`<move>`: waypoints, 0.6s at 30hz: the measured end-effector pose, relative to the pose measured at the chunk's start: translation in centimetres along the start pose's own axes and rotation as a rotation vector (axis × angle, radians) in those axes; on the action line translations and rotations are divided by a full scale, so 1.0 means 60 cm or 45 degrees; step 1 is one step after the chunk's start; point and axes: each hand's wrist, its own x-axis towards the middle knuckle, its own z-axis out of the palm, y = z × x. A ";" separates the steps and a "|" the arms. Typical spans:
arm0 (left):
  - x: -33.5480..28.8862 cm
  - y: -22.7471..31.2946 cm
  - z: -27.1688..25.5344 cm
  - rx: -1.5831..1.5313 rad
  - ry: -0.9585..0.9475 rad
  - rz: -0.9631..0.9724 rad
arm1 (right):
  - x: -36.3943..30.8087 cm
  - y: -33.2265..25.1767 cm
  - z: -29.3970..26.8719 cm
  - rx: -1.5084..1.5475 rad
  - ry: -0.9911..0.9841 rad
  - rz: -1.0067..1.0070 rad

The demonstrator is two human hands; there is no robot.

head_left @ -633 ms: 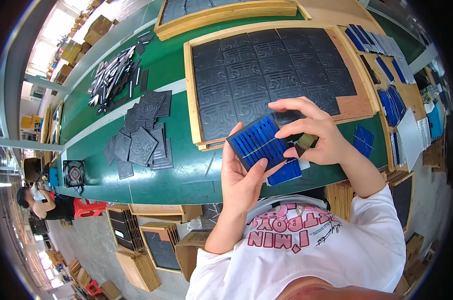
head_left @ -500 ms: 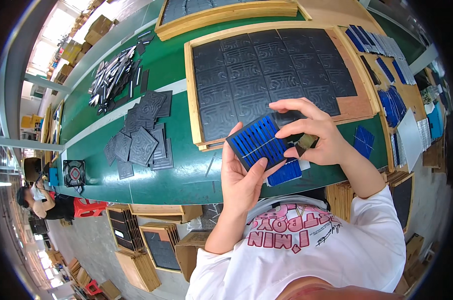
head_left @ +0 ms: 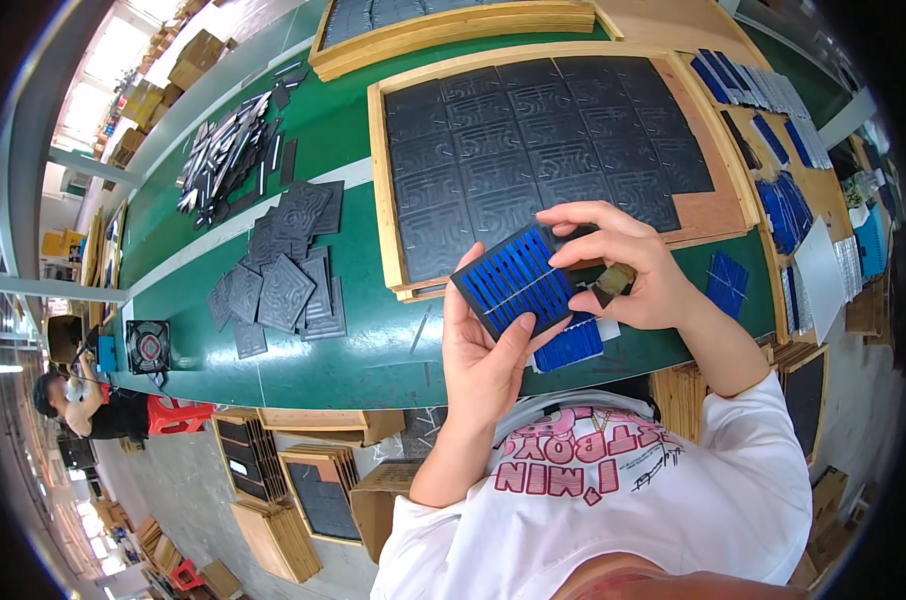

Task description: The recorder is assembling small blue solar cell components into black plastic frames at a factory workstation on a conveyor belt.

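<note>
A small square solar panel (head_left: 518, 285), a black plate with rows of blue strips and a pale line across, is held tilted above the table's front edge. My left hand (head_left: 478, 350) grips its lower left side, thumb on the face. At its right edge my right hand (head_left: 638, 265) pinches with fingertips and thumb. A small olive-brown block (head_left: 613, 284) sits within the right hand's curled fingers; its kind is unclear. Under the hands lie blue cells (head_left: 570, 343) on something white, partly covered.
A wooden frame (head_left: 381, 190) holding black square plates lies beyond my hands. Loose black plates (head_left: 286, 290) and dark strips (head_left: 228, 155) are piled to the left, near a small fan (head_left: 149, 346). Blue cells (head_left: 783, 212) lie at right. Another person (head_left: 78, 395) sits far left.
The right fingers have shifted very slightly along the panel's edge. Panel and left hand stay nearly still. At far left, the other person's arm has moved up.
</note>
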 end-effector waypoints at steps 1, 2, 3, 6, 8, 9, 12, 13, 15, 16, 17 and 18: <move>0.000 0.000 0.001 0.000 0.000 0.000 | -0.001 -0.001 0.004 0.000 0.000 -0.001; 0.001 -0.001 0.002 0.012 0.008 0.016 | -0.004 -0.001 0.009 0.088 0.031 0.044; 0.001 -0.002 0.002 0.024 0.015 0.032 | -0.005 -0.002 0.013 0.175 0.061 0.089; 0.002 -0.003 0.002 0.063 -0.012 0.050 | -0.002 -0.007 0.013 0.116 0.030 0.093; 0.002 -0.004 0.003 0.068 -0.003 0.059 | -0.001 -0.007 0.015 0.084 0.033 0.079; 0.002 -0.004 0.004 0.075 0.005 0.069 | -0.001 -0.007 0.016 0.053 0.035 0.065; 0.003 -0.007 0.003 0.084 0.034 0.087 | -0.001 -0.006 0.015 0.055 0.026 0.067; 0.003 -0.008 0.003 0.084 0.034 0.087 | -0.001 -0.006 0.015 0.055 0.026 0.068; 0.003 -0.007 0.003 0.066 0.039 0.077 | -0.002 -0.007 0.015 0.082 0.021 0.093; 0.002 -0.007 0.003 0.066 0.039 0.076 | -0.003 -0.006 0.016 0.082 0.021 0.094; 0.002 -0.008 0.002 0.067 0.024 0.073 | -0.004 -0.005 0.016 0.102 0.026 0.110; 0.002 -0.008 0.001 0.069 0.008 0.071 | -0.004 -0.004 0.016 0.121 0.031 0.126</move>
